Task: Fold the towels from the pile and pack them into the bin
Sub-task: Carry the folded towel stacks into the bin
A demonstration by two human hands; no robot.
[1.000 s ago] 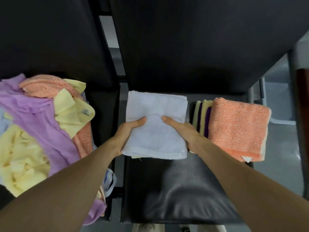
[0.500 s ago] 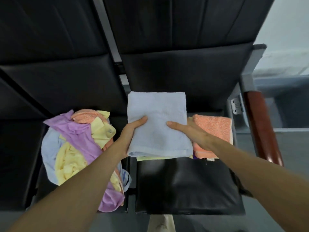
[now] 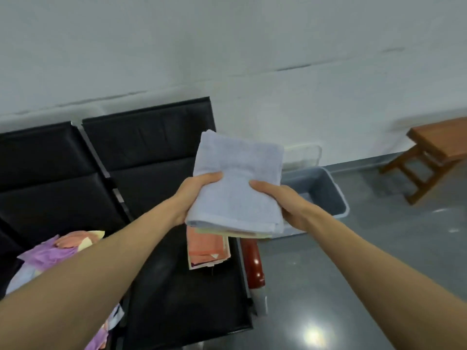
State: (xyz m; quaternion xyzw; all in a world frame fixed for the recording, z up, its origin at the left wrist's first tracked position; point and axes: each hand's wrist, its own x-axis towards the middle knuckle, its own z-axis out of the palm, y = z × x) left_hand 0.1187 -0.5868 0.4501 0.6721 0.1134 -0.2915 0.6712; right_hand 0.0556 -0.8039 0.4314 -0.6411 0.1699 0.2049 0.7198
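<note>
As left hand (image 3: 193, 197), right hand (image 3: 284, 204) grip — towels (image 3: 240, 173)

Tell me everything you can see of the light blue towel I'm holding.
The light blue towel is terry cloth, folded into a flat rectangle with a hemmed band along its near edge. The left hand and right hand grip its sides, thumbs on top, holding it in the air. Beneath it peeks pale yellow cloth.
</note>
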